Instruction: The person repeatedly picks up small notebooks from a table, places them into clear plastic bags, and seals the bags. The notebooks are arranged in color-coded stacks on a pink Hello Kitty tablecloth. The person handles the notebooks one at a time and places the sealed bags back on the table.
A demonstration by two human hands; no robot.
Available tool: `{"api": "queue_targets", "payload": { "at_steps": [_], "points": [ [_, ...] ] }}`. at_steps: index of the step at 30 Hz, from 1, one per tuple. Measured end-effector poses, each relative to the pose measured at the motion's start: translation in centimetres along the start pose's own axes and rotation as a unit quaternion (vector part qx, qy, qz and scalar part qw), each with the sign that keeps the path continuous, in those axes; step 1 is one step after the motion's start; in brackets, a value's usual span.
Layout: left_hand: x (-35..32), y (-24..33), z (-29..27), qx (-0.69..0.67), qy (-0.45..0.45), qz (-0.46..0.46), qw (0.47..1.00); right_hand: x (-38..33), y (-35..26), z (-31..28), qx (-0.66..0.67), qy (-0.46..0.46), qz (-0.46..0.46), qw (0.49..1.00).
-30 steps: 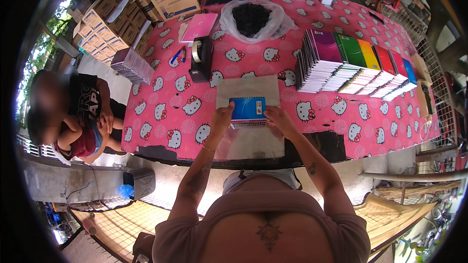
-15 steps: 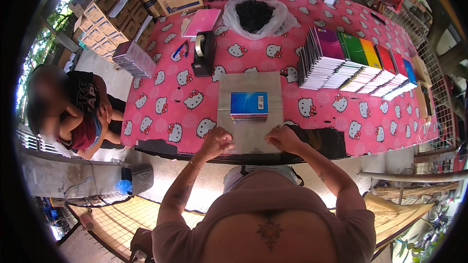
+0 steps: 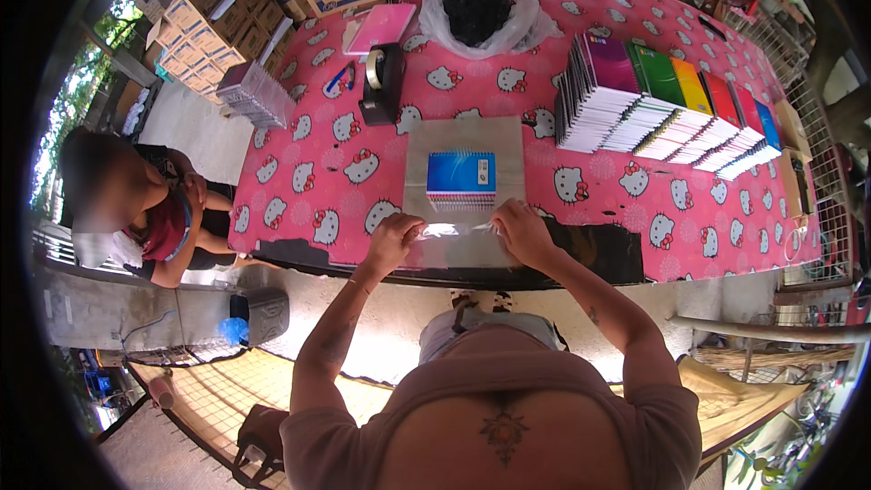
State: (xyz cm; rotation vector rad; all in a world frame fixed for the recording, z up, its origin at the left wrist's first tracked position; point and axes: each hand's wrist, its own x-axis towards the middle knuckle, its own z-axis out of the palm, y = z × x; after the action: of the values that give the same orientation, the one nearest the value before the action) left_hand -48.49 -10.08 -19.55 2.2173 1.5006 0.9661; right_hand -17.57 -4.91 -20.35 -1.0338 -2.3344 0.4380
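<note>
A short stack of spiral notebooks (image 3: 461, 173) with a blue cover on top stands on a greyish flat sheet (image 3: 426, 138) in front of me. Just on the near side of the stack, a clear plastic film (image 3: 443, 230) catches the light between my hands. My left hand (image 3: 396, 238) pinches its left part, the fingers closed. Over at the right, my right hand (image 3: 523, 230) is closed on the film's other side near the stack's corner. How far the film reaches is hard to make out.
Tall rows of coloured spiral notebooks (image 3: 667, 104) stand at right. Beyond the sheet are a black tape dispenser (image 3: 382, 84), pens (image 3: 340, 79), a pink notebook (image 3: 382, 30) and a plastic bag of black items (image 3: 477, 16). A person (image 3: 154, 200) sits at left, near stacked cartons (image 3: 204, 32).
Both hands have moved forward, closer to the notebook stack, and their fingers have closed on the clear film. Shiny film now shows between them. The seated person at left has shifted.
</note>
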Motion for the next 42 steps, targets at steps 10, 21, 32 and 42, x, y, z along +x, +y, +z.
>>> {"api": "queue_targets", "payload": {
  "at_steps": [10, 21, 32, 42],
  "points": [
    [10.6, -4.4, -1.0, -0.207, -0.053, -0.272, 0.938, 5.0, -7.8, 3.1, -0.138, 0.064, -0.026, 0.988],
    [21.5, -9.7, 4.5, 0.067, -0.108, 0.1, 0.987, 6.4, -8.7, 4.1, -0.126, 0.026, 0.037, 0.991],
    [22.1, -9.2, 4.3, 0.104, -0.111, 0.139, 0.978, 6.5, -9.1, 4.4, -0.117, 0.022, 0.046, 0.992],
    [17.8, -1.3, 3.0, 0.186, -0.09, 0.14, 0.968, 6.9, -8.2, 4.0, -0.156, -0.001, 0.014, 0.988]
  ]
}}
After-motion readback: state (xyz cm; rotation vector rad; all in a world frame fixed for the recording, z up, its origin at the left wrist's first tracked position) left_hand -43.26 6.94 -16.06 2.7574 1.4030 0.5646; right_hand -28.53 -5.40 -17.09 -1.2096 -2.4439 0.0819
